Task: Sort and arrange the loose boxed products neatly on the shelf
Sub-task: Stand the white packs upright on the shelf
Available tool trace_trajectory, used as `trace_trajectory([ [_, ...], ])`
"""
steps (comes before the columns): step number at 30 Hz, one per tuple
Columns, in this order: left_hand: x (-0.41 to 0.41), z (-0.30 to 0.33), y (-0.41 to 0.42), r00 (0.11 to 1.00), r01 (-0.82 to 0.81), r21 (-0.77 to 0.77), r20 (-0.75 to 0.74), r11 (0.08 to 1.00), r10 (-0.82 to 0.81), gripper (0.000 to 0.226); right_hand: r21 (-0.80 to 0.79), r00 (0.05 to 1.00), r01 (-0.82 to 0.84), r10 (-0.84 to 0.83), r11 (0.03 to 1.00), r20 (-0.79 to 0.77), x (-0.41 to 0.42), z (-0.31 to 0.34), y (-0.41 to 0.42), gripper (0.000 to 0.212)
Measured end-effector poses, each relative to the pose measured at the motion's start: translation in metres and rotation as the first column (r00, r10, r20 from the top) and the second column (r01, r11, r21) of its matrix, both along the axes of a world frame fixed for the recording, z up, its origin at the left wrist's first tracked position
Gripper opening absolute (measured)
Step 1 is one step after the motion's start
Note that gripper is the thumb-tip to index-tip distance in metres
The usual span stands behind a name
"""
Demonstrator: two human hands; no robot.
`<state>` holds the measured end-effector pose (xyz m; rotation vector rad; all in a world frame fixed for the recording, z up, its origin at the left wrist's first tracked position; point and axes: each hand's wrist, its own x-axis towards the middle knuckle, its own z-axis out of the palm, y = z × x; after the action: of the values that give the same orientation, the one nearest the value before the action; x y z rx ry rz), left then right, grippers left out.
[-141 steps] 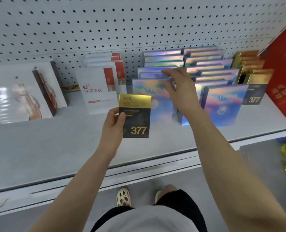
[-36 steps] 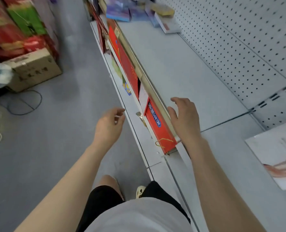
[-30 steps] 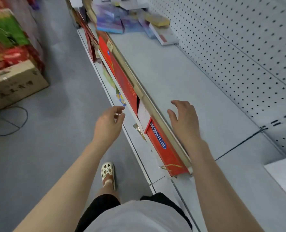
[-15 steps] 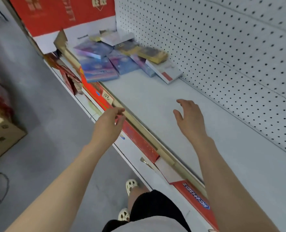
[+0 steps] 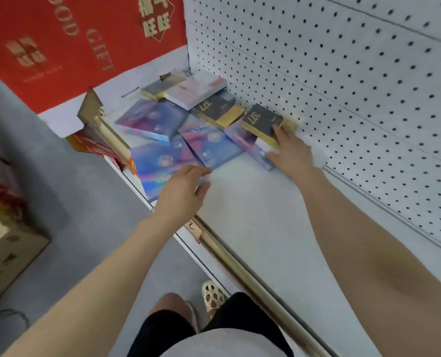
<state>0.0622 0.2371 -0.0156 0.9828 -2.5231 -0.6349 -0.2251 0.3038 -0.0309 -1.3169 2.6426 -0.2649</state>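
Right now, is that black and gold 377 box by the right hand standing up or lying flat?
Lying flat. The black and gold 377 box rests face up on other boxes, printed front toward the camera, right hand touching it.

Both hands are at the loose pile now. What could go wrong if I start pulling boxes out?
The black and gold 377 box under the right hand rests on a holographic box; lifting the lower one may tip it. The left hand is at the front holographic box, which lies near the shelf edge and could slide off.
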Motion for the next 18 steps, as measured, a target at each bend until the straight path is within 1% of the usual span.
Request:
trace_trajectory([
  [1,-0.007,0.001,-0.009,1.0,0.012,-0.001,-0.008,1.0,-0.012,0.026,-0.025,1.0,0.008,-0.009,1.0,-0.015,0.001,-0.005,0.003,0.069],
  [4,-0.034,-0.001,-0.038,0.997,0.071,0.04,0.004,0.997,-0.071,0.028,-0.202,0.998,0.039,-0.049,0.979,-0.046,0.011,-0.013,0.021,0.051],
  [7,-0.068,-0.005,-0.061,0.988,0.151,0.058,0.022,0.987,-0.153,0.031,-0.381,0.987,0.098,-0.139,0.919,-0.081,0.028,-0.013,0.051,0.038],
  [8,-0.08,-0.005,-0.066,0.983,0.184,0.06,0.014,0.981,-0.185,0.032,-0.427,0.977,0.146,-0.199,0.892,-0.082,0.034,-0.011,0.064,0.037],
  [10,-0.105,-0.007,-0.072,0.965,0.262,0.081,-0.026,0.962,-0.261,0.033,-0.494,0.94,0.296,-0.342,0.818,-0.003,0.042,-0.009,0.09,0.047],
  [11,-0.119,-0.009,-0.075,0.949,0.314,0.076,-0.035,0.946,-0.313,0.034,-0.517,0.905,0.394,-0.418,0.76,0.076,0.044,-0.007,0.102,0.052],
  [12,-0.134,-0.012,-0.077,0.925,0.379,0.053,-0.023,0.924,-0.379,0.034,-0.52,0.85,0.51,-0.494,0.685,0.183,0.045,-0.005,0.111,0.052],
  [14,-0.164,-0.021,-0.076,0.854,0.518,0.018,0.039,0.855,-0.518,0.037,-0.478,0.693,0.716,-0.595,0.508,0.407,0.048,0.003,0.122,0.035],
  [15,-0.177,-0.024,-0.074,0.815,0.574,0.018,0.082,0.819,-0.573,0.04,-0.454,0.621,0.781,-0.613,0.429,0.488,0.05,0.006,0.124,0.024],
  [16,-0.187,-0.029,-0.072,0.775,0.622,0.018,0.133,0.783,-0.618,0.044,-0.436,0.568,0.82,-0.626,0.371,0.535,0.051,0.008,0.126,0.014],
  [17,-0.194,-0.032,-0.07,0.734,0.661,0.017,0.195,0.75,-0.651,0.049,-0.425,0.526,0.846,-0.628,0.321,0.573,0.052,0.01,0.128,0.014],
  [18,-0.198,-0.035,-0.068,0.695,0.689,0.013,0.271,0.724,-0.666,0.053,-0.416,0.491,0.866,-0.624,0.277,0.608,0.053,0.01,0.13,0.019],
])
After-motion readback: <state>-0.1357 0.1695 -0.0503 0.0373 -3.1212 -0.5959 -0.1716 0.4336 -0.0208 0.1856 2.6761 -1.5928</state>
